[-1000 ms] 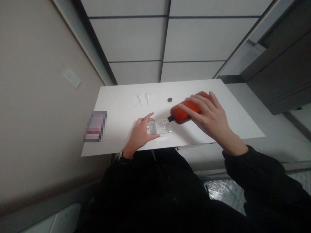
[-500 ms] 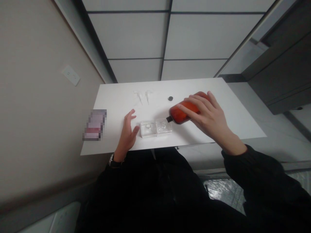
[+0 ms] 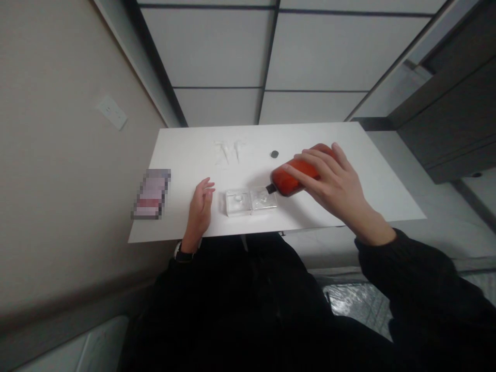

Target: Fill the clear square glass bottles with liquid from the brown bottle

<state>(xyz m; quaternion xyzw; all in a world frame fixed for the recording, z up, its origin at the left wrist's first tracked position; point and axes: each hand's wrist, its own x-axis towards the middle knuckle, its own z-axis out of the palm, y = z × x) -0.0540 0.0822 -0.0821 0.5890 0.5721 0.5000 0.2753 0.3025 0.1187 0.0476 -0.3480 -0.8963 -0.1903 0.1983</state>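
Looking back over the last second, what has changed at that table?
The left hand has let go of the clear box and drawn away to the person's left, its fingers now apart from it. The right hand still grips the amber bottle, tilted with its neck at the box's right half. The dark round piece stayed where it was.

It looks like a home: pale panels (image 3: 217, 46), wall socket (image 3: 112, 112), plain white table (image 3: 383, 186).
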